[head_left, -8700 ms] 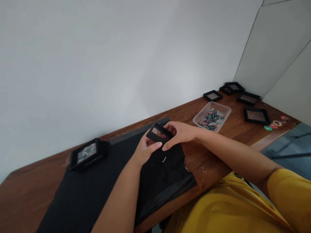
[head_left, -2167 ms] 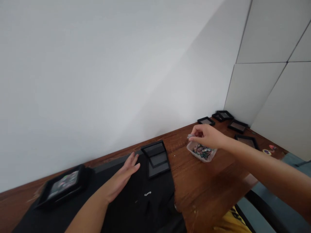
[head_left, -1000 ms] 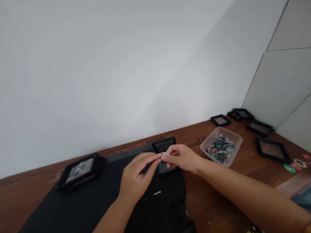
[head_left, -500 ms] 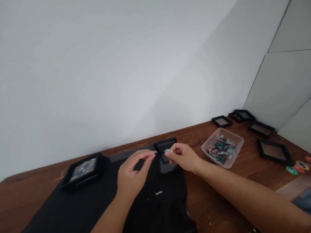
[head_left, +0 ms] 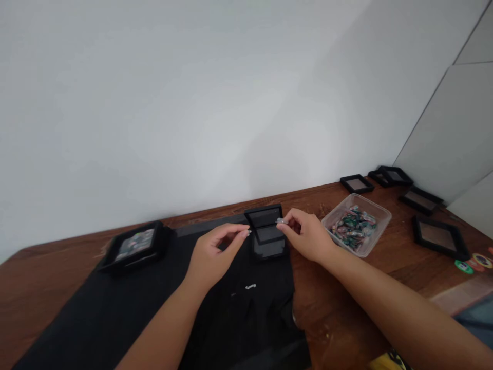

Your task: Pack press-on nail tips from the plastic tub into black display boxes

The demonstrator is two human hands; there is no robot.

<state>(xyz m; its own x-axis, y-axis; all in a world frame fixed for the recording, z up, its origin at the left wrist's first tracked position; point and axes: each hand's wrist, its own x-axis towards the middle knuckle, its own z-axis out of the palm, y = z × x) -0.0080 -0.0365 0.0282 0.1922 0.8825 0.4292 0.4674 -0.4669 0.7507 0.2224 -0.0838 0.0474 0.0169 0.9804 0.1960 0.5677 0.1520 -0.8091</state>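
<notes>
My left hand (head_left: pixel 213 254) pinches a tiny shiny piece (head_left: pixel 250 232) between thumb and fingertips; it is too small to name. In my right hand (head_left: pixel 308 239), a small crumpled bit of clear plastic (head_left: pixel 282 221) is held between thumb and forefinger. Both hands hover at the sides of an open black case (head_left: pixel 269 248), its lid raised toward the wall and a grey panel inside. Under the case lies a black cloth (head_left: pixel 234 318) with a small white mark (head_left: pixel 250 286), perhaps lettering.
A clear plastic tub (head_left: pixel 385 218) of small wrapped pieces stands right of my right hand. Several black frames, such as this one (head_left: pixel 441 237), lie farther right. Stacked black frames (head_left: pixel 133 248) sit at left. Round stickers (head_left: pixel 464 266) lie at the wooden table's (head_left: pixel 346 303) right.
My hands have drawn apart, the right one moving right with the clear plastic. The tiny piece stays pinched in my left fingers. The view has tilted slightly downward.
</notes>
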